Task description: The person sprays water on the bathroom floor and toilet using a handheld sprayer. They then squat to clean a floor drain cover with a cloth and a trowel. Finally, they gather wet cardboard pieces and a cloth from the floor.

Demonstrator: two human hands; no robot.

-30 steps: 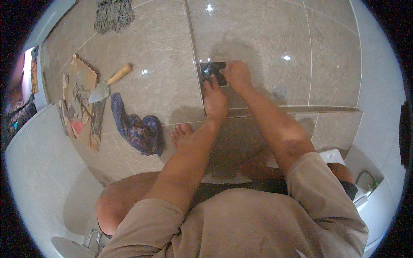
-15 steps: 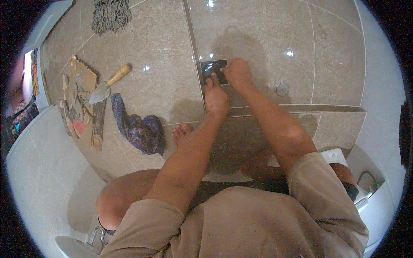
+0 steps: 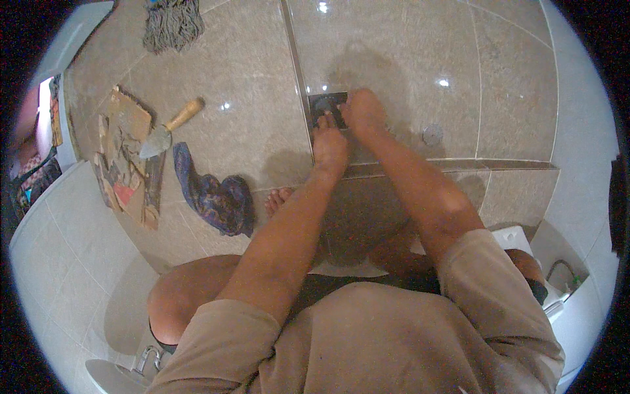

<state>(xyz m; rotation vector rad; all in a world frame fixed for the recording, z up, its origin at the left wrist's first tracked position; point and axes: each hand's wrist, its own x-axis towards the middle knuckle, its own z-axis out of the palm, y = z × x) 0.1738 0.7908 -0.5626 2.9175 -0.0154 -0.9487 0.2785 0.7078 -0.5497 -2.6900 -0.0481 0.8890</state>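
Note:
A small dark square [image 3: 320, 105], like a tile or drain cover, sits level with the brown tiled floor by a raised strip. My left hand [image 3: 330, 150] reaches onto its lower edge, with two fingers stretched out over the dark surface. Curled at its right edge is my right hand [image 3: 365, 113], fingers closed and fingertips touching the square. Whatever those fingers pinch, if anything, is hidden by the hand. To the right of my right wrist lies a round drain grate [image 3: 432, 135] in the floor.
On the left, a trowel [image 3: 172, 128] with a wooden handle rests against torn cardboard [image 3: 131, 157]. A dark patterned cloth [image 3: 220, 203] lies near my foot. A grey mop head [image 3: 173, 26] is at the far left. A washbasin [image 3: 108, 377] stands at lower left.
The dark square has lost its bright shine and looks duller. My hands stay at its edges with only slight finger shifts. The whole view has shifted a little.

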